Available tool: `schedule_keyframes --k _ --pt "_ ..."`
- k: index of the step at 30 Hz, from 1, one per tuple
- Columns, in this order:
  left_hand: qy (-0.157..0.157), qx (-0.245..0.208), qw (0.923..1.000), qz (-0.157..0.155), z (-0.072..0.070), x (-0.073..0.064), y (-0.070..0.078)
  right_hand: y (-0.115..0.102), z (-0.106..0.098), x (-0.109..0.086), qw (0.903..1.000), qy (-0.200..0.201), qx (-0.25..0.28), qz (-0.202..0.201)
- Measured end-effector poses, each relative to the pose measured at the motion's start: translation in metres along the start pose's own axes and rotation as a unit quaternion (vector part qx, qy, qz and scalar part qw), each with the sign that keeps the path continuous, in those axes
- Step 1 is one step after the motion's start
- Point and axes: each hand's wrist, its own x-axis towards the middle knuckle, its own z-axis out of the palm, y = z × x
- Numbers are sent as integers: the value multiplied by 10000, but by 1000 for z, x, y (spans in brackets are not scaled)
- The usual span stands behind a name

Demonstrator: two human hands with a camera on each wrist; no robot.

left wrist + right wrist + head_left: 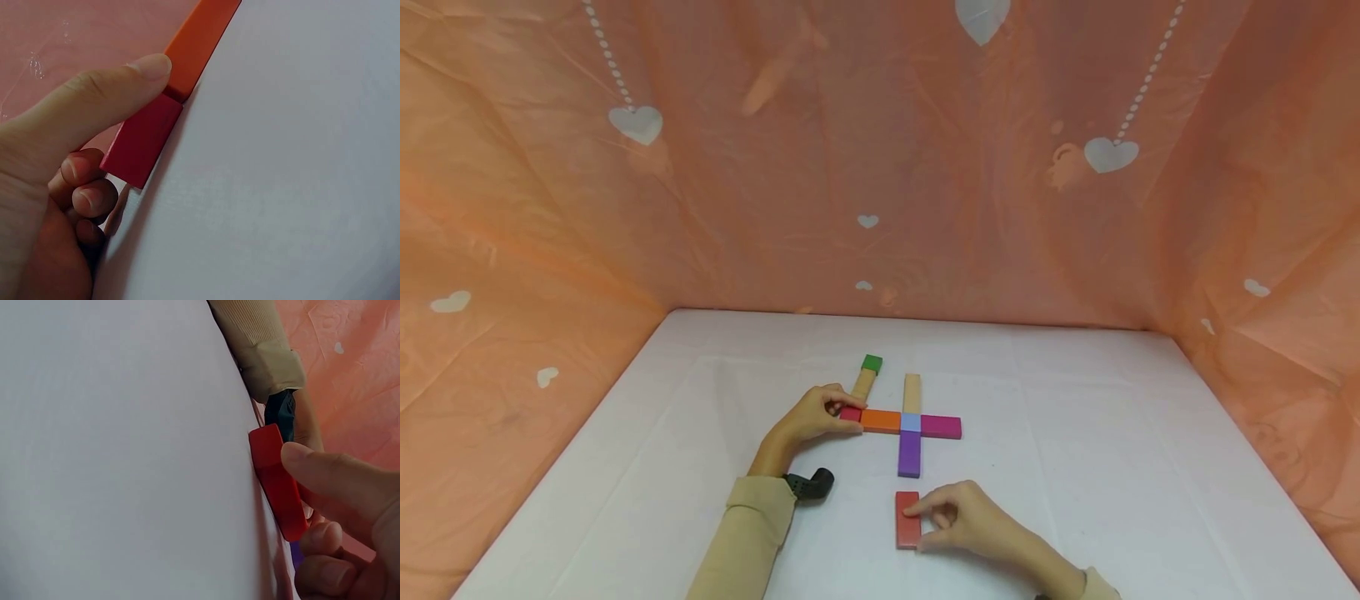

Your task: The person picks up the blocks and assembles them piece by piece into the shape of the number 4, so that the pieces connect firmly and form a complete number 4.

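Note:
My left hand (814, 414) pinches a short crimson block (140, 140) at the left end of an orange block (881, 422); its thumb lies where the two meet. A small light-blue block (910, 422) sits at the centre of a cross, with the orange block to its left and a magenta block (942, 427) to its right. Beyond it extends a plain wooden block (912, 392), and on the near side a purple block (909, 454). Closer to me, my right hand (972, 521) grips a red block (275, 478) between thumb and fingers, apart from the purple one.
Behind the left hand, another plain wooden block (863, 384) slants away, with a small green block (872, 363) at its far end. All lie on a white-covered table (1075, 467). Orange cloth (880, 167) with heart prints hangs at the back and sides.

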Motion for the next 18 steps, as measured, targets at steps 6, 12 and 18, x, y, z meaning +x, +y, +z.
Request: schedule_keyframes --k 6,12,18 --pt "-10 17 10000 -84 0 1 -1 -2 0 1 9999 -10 118 -10" --pt "-4 -4 10000 -37 0 0 0 -4 -1 2 9999 -1 -32 134" --pt "20 -44 10000 -32 1 0 0 -5 -2 4 9996 54 -151 213"
